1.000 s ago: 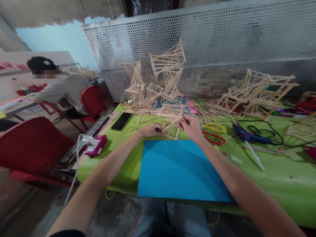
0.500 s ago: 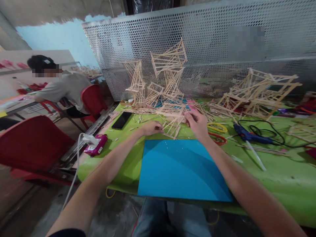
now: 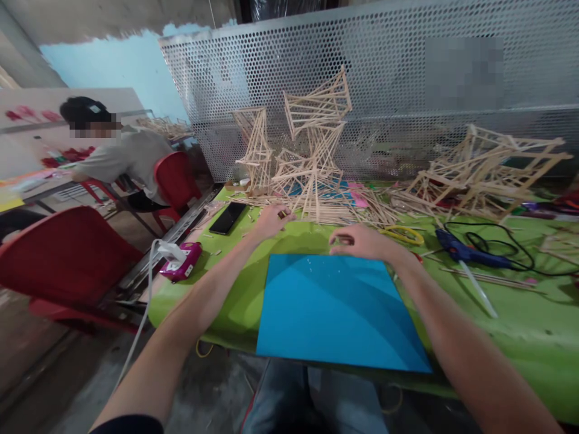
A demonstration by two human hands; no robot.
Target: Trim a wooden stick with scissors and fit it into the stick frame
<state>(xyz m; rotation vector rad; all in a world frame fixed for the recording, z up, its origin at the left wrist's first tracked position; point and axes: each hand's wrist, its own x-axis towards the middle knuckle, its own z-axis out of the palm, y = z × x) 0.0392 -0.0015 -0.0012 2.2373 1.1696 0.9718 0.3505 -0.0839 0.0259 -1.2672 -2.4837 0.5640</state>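
Observation:
Beside the lower left of a fanned frame of thin wooden sticks (image 3: 315,187), my left hand (image 3: 271,221) is loosely curled with a gap between thumb and fingers. Its fingertips are close to the sticks; whether they touch is unclear. The frame leans up against the stick pile at the back of the table. My right hand (image 3: 357,241) hovers over the far edge of a blue board (image 3: 339,313), fingers bent and apart, with no object visible in them. Small pale bits lie on the board.
Taller stick structures (image 3: 316,108) stand behind, with another cluster (image 3: 488,169) at right. A blue glue gun (image 3: 470,250), yellow tape roll (image 3: 404,235), black phone (image 3: 227,218) and purple power strip (image 3: 182,262) lie on the green table (image 3: 520,349). A seated person (image 3: 122,150) is at far left.
The stick frame has gone from between my hands to the pile, tilted up. My left hand moved slightly farther forward; my right hand came away from the frame and back toward the board.

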